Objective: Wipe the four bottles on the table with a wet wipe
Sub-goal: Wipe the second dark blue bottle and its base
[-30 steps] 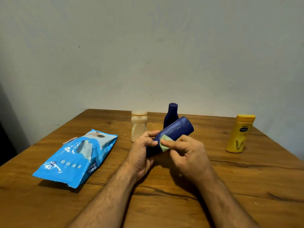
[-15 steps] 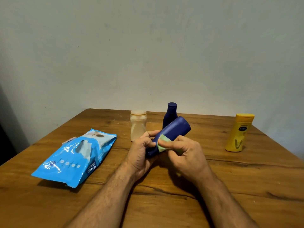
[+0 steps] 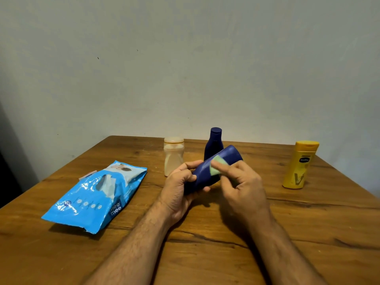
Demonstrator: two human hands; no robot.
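The left hand (image 3: 178, 192) grips the lower end of a tilted dark blue plastic bottle (image 3: 213, 167) held above the wooden table (image 3: 308, 223). The right hand (image 3: 242, 186) presses a folded pale green wet wipe (image 3: 216, 168) against the bottle's side under its fingertips (image 3: 216, 164).

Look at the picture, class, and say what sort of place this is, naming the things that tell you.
Probably a room in a home, though that is a guess: a worn wooden table stands against a plain painted wall, and on it are a pack of wet wipes and a yellow lotion bottle.
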